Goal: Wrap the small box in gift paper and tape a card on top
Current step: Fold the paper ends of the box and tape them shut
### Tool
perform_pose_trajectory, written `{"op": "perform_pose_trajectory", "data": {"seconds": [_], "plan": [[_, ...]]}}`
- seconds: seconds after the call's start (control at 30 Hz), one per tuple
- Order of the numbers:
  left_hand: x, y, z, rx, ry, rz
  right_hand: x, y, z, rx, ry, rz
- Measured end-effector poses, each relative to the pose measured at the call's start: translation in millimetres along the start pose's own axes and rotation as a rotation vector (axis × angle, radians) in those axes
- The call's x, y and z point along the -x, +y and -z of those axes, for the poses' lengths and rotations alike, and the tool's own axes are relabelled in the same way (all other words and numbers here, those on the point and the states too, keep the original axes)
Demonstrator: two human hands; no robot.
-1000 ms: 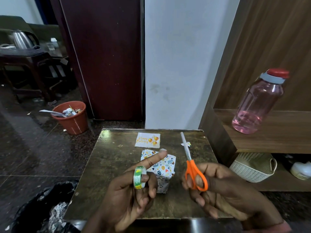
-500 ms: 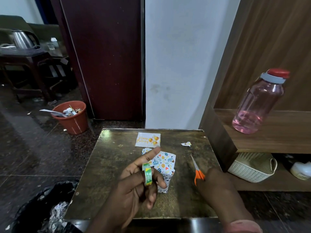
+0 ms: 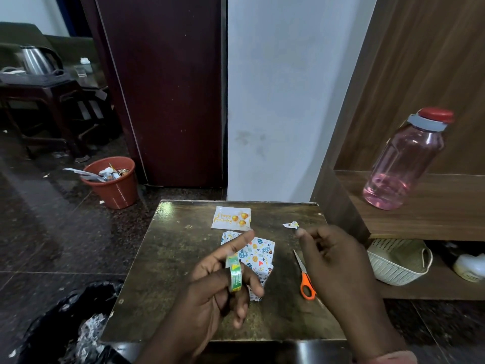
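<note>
Wrapped small box mid-counter, long axis toward the far edge; card flat just beyond it. Left hand over the box, nearer, fingers curled round the tape roll, forefinger straight. Right hand loosely curled, empty, above scissors.

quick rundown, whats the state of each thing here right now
box: wrapped in patterned paper, on the table
card: flat on the table, not on the box
tape roll: around a finger of the left hand
scissors: lying on the table, blades together
right hand: above the table, fingers loosely curled, holding nothing
bottle: capped, upright, nearly empty
orange bin: holds scraps
</note>
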State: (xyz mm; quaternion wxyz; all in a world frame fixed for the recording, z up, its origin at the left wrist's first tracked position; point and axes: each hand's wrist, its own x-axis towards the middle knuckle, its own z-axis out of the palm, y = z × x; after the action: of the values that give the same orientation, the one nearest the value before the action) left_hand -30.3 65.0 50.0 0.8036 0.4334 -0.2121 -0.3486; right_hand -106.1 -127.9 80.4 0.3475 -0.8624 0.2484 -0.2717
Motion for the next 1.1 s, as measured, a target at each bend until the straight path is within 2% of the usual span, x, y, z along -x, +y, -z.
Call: {"op": "perform_pose_trajectory", "data": {"seconds": [0.03,0.1,0.17,0.23,0.57,0.77,1.1], "plan": [[-0.1,-0.3,-0.4,-0.004,0.001,-0.002,1.9,-14.9,5.1,-0.189,-0.03,0.031],[-0.9,-0.3,-1.5,-0.012,0.006,-0.006,7.4,-35.7,8.9,-0.44,-0.219,0.042],[-0.7,0.5,-3.1,-0.02,-0.009,-0.01,13.9,-42.4,3.9,-0.487,-0.437,0.045],[0.4,1.5,-4.1,-0.021,-0.015,-0.005,17.1,-40.8,-4.4,-0.449,-0.541,0.042],[-0.2,-1.3,-2.5,-0.027,-0.003,0.036,13.1,-36.0,-1.2,-0.551,-0.674,0.017],[0.1,-1.1,-2.1,-0.039,0.018,0.041,14.0,-35.4,-4.0,-0.573,-0.673,0.025],[0.0,-1.5,0.2,-0.1,-0.052,0.051,14.0,-35.2,-3.8,-0.518,-0.687,0.062]]}}
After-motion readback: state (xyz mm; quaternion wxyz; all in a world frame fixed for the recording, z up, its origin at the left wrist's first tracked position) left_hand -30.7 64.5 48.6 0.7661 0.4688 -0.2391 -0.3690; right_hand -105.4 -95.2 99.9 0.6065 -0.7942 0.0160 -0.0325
